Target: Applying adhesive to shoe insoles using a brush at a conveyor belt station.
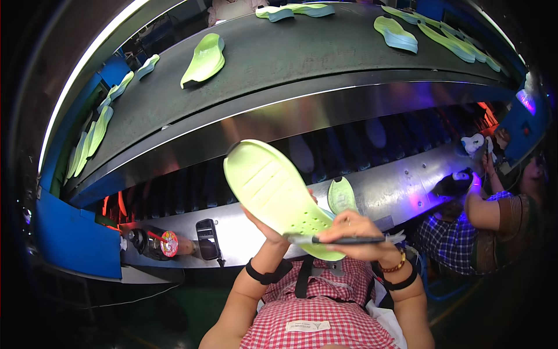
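My left hand [267, 227] grips a pale yellow-green shoe sole [264, 180] from its left edge and from beneath. The sole is tilted up in front of my chest, with grooves across its wide end and small holes toward the narrow end. In my right hand [354, 235] is a slim black-handled tool [354, 239], closed in my fingers. Its greyish tip lies over the sole's lower part near my left hand; motion blur hides what kind of tip it is. Just beyond my right hand, a second green sole [341, 195] rests on the metal ledge, its lower part hidden.
A dark conveyor belt [261, 64] carries several green and blue soles across the far side. On the ledge's left stand a cup with a red-patterned lid [169, 244] and a black phone-like object [207, 238]. At right, a person in checked clothing [447, 238] works close by.
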Tool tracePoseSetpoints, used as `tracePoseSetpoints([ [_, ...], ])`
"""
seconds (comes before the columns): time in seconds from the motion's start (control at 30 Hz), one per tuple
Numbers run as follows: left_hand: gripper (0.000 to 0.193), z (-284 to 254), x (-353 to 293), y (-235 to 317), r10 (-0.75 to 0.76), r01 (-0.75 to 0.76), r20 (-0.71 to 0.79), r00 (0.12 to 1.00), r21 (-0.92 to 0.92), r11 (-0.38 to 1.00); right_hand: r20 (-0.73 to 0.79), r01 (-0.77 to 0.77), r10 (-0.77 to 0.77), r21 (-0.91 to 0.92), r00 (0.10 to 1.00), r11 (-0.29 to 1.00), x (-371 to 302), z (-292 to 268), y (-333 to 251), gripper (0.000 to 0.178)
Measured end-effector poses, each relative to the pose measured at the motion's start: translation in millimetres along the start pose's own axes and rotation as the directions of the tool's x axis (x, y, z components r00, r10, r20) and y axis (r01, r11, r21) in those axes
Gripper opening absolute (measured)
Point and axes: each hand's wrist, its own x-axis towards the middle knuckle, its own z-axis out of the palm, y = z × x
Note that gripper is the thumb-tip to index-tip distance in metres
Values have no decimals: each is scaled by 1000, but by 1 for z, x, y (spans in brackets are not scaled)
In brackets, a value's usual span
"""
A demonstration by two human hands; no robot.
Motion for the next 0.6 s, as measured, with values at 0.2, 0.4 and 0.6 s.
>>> tracePoseSetpoints([
  [0.2, 97, 11, 4, 17, 104, -97, 22, 994, -200, 975, -135, -83, 99, 117, 986, 990, -10, -8, 6, 25],
  [0.4, 95, 15, 7, 30, 140, -144, -33, 990, -203, 968, -160, 126, -67, 402, 985, 907, -18, -7, 10, 25],
  [0.6, 95, 25, 12, 35, 180, -172, 44, 983, -149, 974, 31, 4, -10, 205, 999, 979, -25, -10, 11, 26],
])
